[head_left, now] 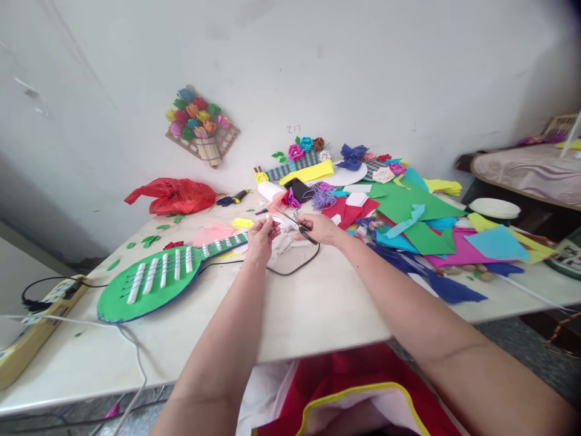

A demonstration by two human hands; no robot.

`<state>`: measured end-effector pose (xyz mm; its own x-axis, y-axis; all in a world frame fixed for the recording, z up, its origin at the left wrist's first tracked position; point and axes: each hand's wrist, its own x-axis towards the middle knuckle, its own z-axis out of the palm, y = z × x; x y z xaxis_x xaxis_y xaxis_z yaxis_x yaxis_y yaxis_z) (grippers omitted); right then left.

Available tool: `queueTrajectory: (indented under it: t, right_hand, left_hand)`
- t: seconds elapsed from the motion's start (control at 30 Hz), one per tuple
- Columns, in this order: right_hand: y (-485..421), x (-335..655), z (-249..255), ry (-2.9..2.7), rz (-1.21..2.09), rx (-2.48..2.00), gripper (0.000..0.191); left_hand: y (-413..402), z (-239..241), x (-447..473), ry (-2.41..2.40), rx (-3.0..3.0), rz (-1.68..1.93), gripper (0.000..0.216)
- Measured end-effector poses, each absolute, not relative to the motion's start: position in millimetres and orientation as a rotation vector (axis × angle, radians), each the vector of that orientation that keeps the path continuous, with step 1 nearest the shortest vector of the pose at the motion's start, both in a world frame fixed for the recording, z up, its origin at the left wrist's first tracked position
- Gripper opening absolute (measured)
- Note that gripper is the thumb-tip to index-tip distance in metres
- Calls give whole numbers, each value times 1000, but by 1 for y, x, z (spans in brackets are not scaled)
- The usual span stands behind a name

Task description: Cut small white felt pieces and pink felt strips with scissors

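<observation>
Above the middle of the table, my right hand (319,229) is closed on a pair of scissors (293,220), whose blades point up and left. My left hand (262,238) pinches a small white piece (278,221), perhaps paper, close to the blades. Whether the blades touch it I cannot tell. White scraps (285,239) lie under and between my hands. To the left rests a green guitar-shaped craft (152,281) with white strips and strings across it, its neck reaching behind my left hand.
A red plastic bag (175,197) and pliers (232,198) lie at the back left. Coloured sheets (415,206) cover the table's right side. A black cable (297,266) curves below my hands. A power strip (39,330) sits at the left edge.
</observation>
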<state>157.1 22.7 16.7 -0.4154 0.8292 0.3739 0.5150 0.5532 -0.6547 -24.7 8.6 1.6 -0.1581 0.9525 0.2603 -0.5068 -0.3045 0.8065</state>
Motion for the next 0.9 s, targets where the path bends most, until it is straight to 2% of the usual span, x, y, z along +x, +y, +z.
queueTrajectory:
  t: [0.2, 0.4, 0.57, 0.9]
  right_hand:
    - [7, 156, 31, -2293, 188, -1325, 49]
    - [2, 156, 35, -2410, -105, -1331, 48]
    - [1, 157, 36, -2432, -196, -1332, 42]
    - [1, 157, 38, -2507, -270, -1323, 41]
  left_hand:
    - [10, 0, -27, 737, 918, 1675, 22]
    - [13, -4, -30, 740, 867, 1670, 17]
    - [12, -4, -30, 711, 862, 1660, 16]
    - [12, -5, -31, 759, 840, 1644, 16]
